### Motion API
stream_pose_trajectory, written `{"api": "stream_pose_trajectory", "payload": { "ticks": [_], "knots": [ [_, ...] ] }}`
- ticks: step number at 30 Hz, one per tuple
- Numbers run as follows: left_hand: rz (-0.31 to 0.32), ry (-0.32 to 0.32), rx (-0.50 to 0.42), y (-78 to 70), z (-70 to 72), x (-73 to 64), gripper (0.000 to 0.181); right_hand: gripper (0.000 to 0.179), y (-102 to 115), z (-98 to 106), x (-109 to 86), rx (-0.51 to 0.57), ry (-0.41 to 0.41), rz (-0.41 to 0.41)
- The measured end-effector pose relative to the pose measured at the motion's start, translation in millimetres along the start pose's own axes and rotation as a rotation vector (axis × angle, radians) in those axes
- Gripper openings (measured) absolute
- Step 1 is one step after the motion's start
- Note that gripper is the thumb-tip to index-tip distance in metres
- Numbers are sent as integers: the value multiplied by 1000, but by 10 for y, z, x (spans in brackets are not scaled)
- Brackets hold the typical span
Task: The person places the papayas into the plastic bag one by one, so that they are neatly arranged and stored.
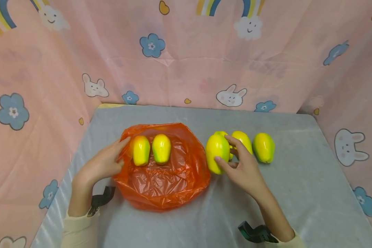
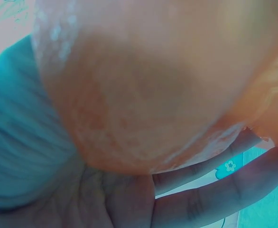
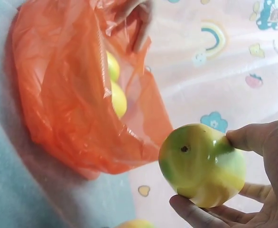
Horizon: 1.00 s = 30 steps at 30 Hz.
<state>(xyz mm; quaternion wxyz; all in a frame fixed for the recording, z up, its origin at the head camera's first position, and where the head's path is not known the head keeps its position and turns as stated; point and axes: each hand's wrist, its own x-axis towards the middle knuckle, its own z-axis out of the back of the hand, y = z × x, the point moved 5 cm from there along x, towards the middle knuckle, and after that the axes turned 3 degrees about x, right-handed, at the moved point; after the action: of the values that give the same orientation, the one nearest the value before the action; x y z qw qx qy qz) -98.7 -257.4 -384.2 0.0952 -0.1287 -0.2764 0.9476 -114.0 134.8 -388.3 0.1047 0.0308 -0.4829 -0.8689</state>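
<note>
A red plastic bag (image 1: 164, 203) lies spread with its mouth up, two yellow-green papayas (image 1: 161, 148) side by side inside it. At the bag's left rim is my left hand (image 1: 103, 162), holding the plastic between thumb and fingers; in the left wrist view the bag (image 2: 129, 104) covers much of that hand. My right hand (image 1: 243, 165) grips another papaya (image 1: 217, 151) beside the bag's right rim, thumb on the near side and fingers round the far side. The right wrist view shows the blunt end of this papaya (image 3: 200, 164), with a small brown spot.
On the grey table (image 1: 297, 193), more papayas stand to the right: one (image 1: 264, 148) farthest right, another (image 1: 241, 139) partly behind my right hand, and one behind the held papaya. A pink patterned curtain (image 1: 186, 69) hangs along the table's back and sides.
</note>
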Motion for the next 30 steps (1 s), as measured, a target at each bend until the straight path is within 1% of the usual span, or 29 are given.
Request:
{"api": "stream_pose_trajectory", "payload": {
  "ticks": [7,15,20,24,27,30],
  "knots": [
    [0,5,31,-5,30,-8,83,73,119,-118,86,51,49,30],
    [20,5,14,-1,25,-18,81,72,285,-241,239,102,109,59],
    [17,4,17,3,21,-19,80,73,360,-304,327,65,124,68],
    [9,1,11,5,14,-14,80,73,412,-348,371,35,137,102],
    [5,-1,8,5,4,-6,80,73,458,-386,396,30,153,121],
    [-1,-3,17,-6,-5,0,80,73,491,-428,425,31,168,121]
  ]
}}
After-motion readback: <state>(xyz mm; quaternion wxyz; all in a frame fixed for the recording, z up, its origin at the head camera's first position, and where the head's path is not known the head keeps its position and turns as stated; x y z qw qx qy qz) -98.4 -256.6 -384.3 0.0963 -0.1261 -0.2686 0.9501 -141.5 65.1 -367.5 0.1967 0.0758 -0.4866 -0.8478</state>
